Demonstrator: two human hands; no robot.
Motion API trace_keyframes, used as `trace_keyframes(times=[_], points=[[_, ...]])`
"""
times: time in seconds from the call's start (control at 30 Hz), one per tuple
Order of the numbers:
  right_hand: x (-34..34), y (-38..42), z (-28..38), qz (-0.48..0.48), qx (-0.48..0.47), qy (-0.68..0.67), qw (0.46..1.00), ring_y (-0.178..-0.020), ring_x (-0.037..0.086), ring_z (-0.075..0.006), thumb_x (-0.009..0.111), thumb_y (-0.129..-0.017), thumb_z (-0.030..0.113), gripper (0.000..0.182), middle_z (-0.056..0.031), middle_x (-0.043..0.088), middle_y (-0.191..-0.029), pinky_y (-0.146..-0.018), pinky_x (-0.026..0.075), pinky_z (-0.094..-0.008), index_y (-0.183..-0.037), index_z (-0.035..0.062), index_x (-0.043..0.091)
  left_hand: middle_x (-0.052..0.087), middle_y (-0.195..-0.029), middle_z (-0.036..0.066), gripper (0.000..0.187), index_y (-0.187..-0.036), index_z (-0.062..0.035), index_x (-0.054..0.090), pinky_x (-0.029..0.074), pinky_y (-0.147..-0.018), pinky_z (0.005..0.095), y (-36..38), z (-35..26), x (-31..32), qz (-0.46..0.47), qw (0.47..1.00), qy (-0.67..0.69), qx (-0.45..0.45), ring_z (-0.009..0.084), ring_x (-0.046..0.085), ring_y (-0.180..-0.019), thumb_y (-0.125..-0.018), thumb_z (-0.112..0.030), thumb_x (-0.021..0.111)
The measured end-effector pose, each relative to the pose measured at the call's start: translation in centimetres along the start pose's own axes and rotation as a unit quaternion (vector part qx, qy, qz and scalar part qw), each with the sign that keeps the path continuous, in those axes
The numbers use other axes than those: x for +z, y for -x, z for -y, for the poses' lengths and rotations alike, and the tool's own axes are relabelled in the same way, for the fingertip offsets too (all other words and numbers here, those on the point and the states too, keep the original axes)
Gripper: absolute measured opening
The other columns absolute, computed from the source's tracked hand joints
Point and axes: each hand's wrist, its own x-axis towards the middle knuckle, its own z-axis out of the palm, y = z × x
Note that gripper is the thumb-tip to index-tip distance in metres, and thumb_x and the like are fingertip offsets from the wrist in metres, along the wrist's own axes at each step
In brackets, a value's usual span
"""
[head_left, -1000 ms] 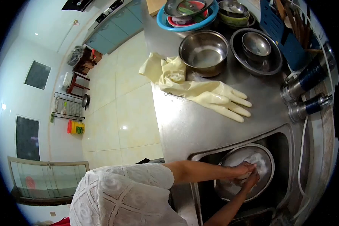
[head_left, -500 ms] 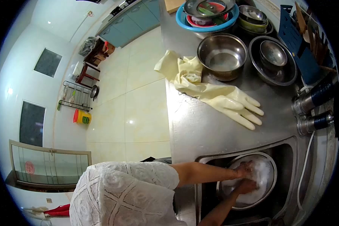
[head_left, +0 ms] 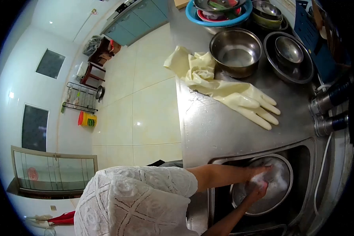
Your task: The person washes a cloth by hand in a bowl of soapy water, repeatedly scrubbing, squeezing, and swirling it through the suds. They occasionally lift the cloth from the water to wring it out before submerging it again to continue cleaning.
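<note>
A round metal basin (head_left: 281, 196) with water and white foam (head_left: 279, 183) sits in the sink (head_left: 303, 165). Over it, my left hand (head_left: 260, 172) reaches in from the upper side, its fingers stretched towards the foam. My right hand (head_left: 259, 190) is just below it, fingers curled, with a small pinkish patch at its tips that I cannot make out. Suds lie between the two hands. On the steel counter (head_left: 212, 133) beyond my left arm lie pale yellow rubber gloves (head_left: 240, 98), one with its fingers spread.
A deep steel pot (head_left: 236, 53) and a wide bowl (head_left: 273, 65) holding a smaller bowl (head_left: 289, 50) stand past the gloves. Further along are a blue basin (head_left: 218, 23) of stacked dishes and more bowls (head_left: 266, 10). A blue utensil rack (head_left: 314, 43) and a white cable (head_left: 322, 177) run along the wall.
My hands have come up slightly and turned towards each other, with suds between them. The whole view has shifted a little, so the counter items appear higher and further right.
</note>
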Motion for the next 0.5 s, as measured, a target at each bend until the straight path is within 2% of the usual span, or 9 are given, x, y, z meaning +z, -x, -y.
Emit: trace_keyframes(times=[0.07,0.2,0.27,0.3,0.33,0.4,0.43,0.47,0.5], points=[[0.5,3.0,3.0,0.094,-0.242,0.179,0.949,-0.085,0.049,-0.0234,0.045,-0.076,0.015,0.028,-0.0142,0.052,-0.093,-0.075,0.039,-0.0332,-0.096,-0.0022,0.051,0.038,-0.117,0.013,0.062,-0.121,-0.0071,0.033,0.035,-0.081,0.0422,-0.5,0.2,-0.5,0.003,0.999,0.04,-0.017,0.0267,0.04,-0.1,-0.078,-0.051,0.039],[4.6,7.1,9.9,0.034,-0.237,0.25,0.938,-0.079,0.053,-0.0261,0.051,-0.076,0.027,0.03,-0.0143,0.055,-0.089,-0.068,0.043,-0.0353,-0.083,-0.0017,0.055,0.04,-0.114,0.015,0.058,-0.117,-0.0066,0.037,0.036,-0.08,0.0397,-0.9,1.0,-0.9,0.012,1.0,0.022,0.007,0.0274,0.042,-0.098,-0.079,-0.049,0.039],[4.8,6.2,9.4,-0.031,-0.267,0.382,0.884,-0.075,0.054,-0.026,0.049,-0.079,0.032,0.033,-0.013,0.057,-0.082,-0.066,0.044,-0.0337,-0.081,-0.0007,0.055,0.041,-0.113,0.015,0.056,-0.115,-0.0063,0.039,0.036,-0.08,0.0384,-1.1,1.8,-0.9,-0.011,0.996,-0.067,0.052,0.0277,0.042,-0.097,-0.079,-0.049,0.039],[5.4,6.0,10.1,-0.079,-0.149,0.429,0.887,-0.068,0.054,-0.0231,0.054,-0.074,0.025,0.023,-0.0094,0.058,-0.077,-0.062,0.042,-0.0329,-0.079,0.003,0.055,0.042,-0.112,0.016,0.055,-0.114,-0.0062,0.04,0.036,-0.08,0.0378,-1.5,2.4,-0.6,-0.026,0.988,-0.131,0.08,0.0279,0.042,-0.096,-0.079,-0.049,0.039],[5.8,5.3,10.5,-0.077,-0.147,0.428,0.888,-0.068,0.054,-0.0231,0.054,-0.074,0.025,0.023,-0.0094,0.058,-0.077,-0.062,0.042,-0.0329,-0.079,0.003,0.055,0.042,-0.112,0.016,0.054,-0.113,-0.0061,0.041,0.036,-0.079,0.0372,-1.9,2.8,-0.6,-0.042,0.973,-0.199,0.107,0.028,0.043,-0.096,-0.079,-0.048,0.039],[5.9,3.7,10.6,-0.136,0.036,0.509,0.849,-0.068,0.055,-0.0248,0.054,-0.073,0.022,0.019,-0.0101,0.058,-0.076,-0.061,0.042,-0.0342,-0.077,0.0034,0.054,0.043,-0.11,0.017,0.052,-0.111,-0.0058,0.043,0.037,-0.079,0.0359,-3.8,4.2,-1.2,-0.07,0.926,-0.338,0.151,0.0283,0.043,-0.095,-0.08,-0.048,0.039],[4.7,4.1,10.1,-0.135,-0.148,0.432,0.879,-0.068,0.054,-0.0248,0.05,-0.075,0.019,0.019,-0.0118,0.057,-0.078,-0.06,0.041,-0.0335,-0.081,0.0016,0.054,0.044,-0.11,0.017,0.051,-0.109,-0.0057,0.044,0.037,-0.079,0.0353,-4.8,5.0,-1.5,-0.074,0.903,-0.389,0.165,0.0285,0.044,-0.094,-0.08,-0.047,0.039],[3.9,3.5,10.0,-0.13,-0.148,0.435,0.879,-0.068,0.054,-0.0248,0.05,-0.075,0.019,0.019,-0.0118,0.057,-0.078,-0.06,0.041,-0.0335,-0.081,0.0016,0.054,0.044,-0.109,0.017,0.05,-0.108,-0.0056,0.045,0.037,-0.078,0.0347,-5.8,5.7,-1.6,-0.071,0.883,-0.427,0.181,0.0287,0.044,-0.094,-0.08,-0.047,0.039],[3.1,2.0,10.3,-0.15,-0.063,0.352,0.922,-0.07,0.054,-0.0256,0.049,-0.076,0.019,0.02,-0.0131,0.057,-0.082,-0.061,0.042,-0.0334,-0.083,0.0011,0.054,0.045,-0.108,0.018,0.05,-0.107,-0.0054,0.046,0.037,-0.078,0.034,-6.3,6.5,-1.7,-0.067,0.871,-0.451,0.186,0.0288,0.044,-0.093,-0.08,-0.047,0.039]])
